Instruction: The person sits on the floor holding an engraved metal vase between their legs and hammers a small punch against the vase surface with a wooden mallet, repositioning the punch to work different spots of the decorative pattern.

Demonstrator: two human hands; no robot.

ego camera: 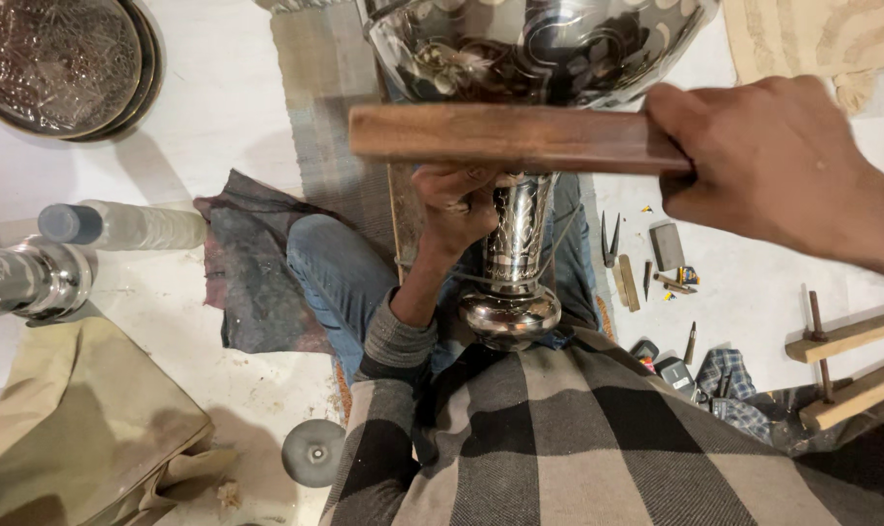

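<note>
Steadying the engraved metal goblet (520, 234), which lies across the lap at centre, the left hand (453, 209) has its fingers wrapped around the stem. The right hand (763, 156) grips a wooden bar (505, 138) above it. Judgement: light, square taps; stem kept firmly braced.

We see a glossy, engraved metal goblet (520, 244) with a mirror-bright bowl, and a smooth, matt brown wooden bar (510, 138) across it. The plastic bottle (130, 226) looks clear and ribbed, the checked blanket (598, 438) woven and soft, the floor (227, 107) matt white.
</note>
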